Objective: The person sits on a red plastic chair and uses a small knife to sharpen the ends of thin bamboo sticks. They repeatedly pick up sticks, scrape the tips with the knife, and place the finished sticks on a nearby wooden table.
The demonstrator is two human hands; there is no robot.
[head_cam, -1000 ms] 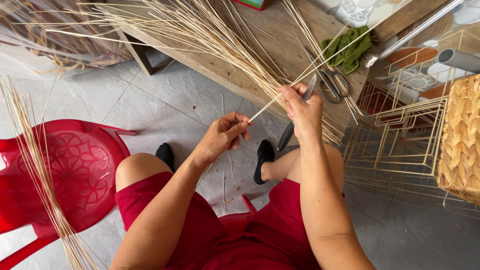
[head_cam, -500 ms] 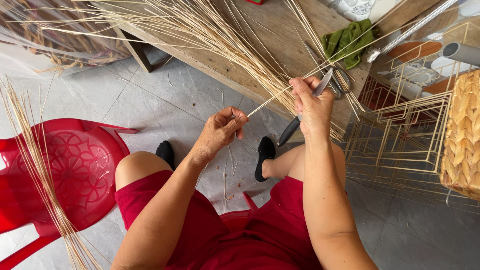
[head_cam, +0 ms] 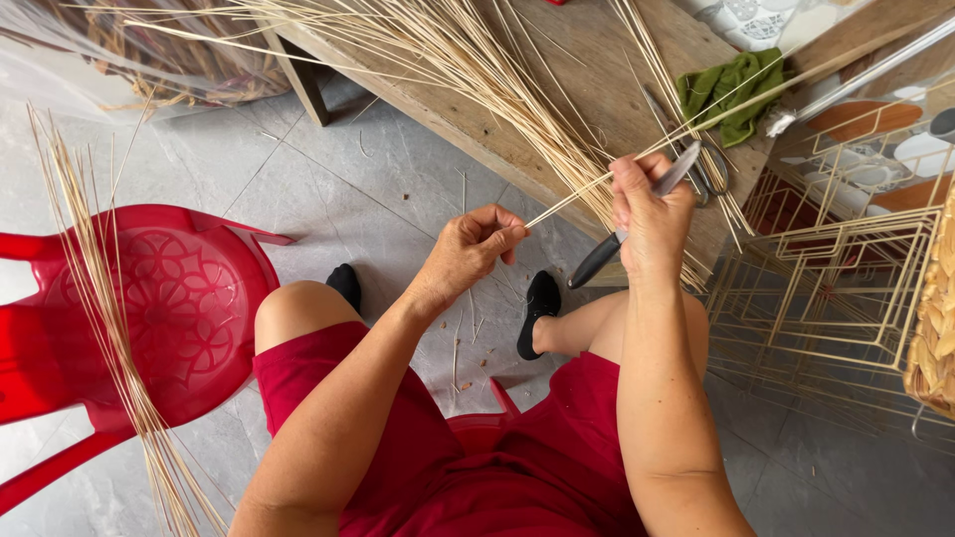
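My left hand (head_cam: 476,249) pinches the near end of one thin pale reed strand (head_cam: 572,202) that runs up and right towards the wooden bench. My right hand (head_cam: 652,214) grips a knife with a dark handle (head_cam: 600,261) and grey blade, and its fingers also pinch the same strand further along. A big bundle of pale reeds (head_cam: 468,70) lies spread over the wooden bench (head_cam: 587,89) in front of me. I sit in red shorts, with black shoes on a grey tiled floor.
A red plastic chair (head_cam: 149,318) stands at my left with several long reeds (head_cam: 90,278) across it. Scissors (head_cam: 696,159) and a green cloth (head_cam: 731,89) lie on the bench. Wire frames (head_cam: 826,288) and a woven basket (head_cam: 935,338) stand at right.
Both hands have risen a little and drawn the strand tauter. My right hand with the knife has shifted up towards the bench edge.
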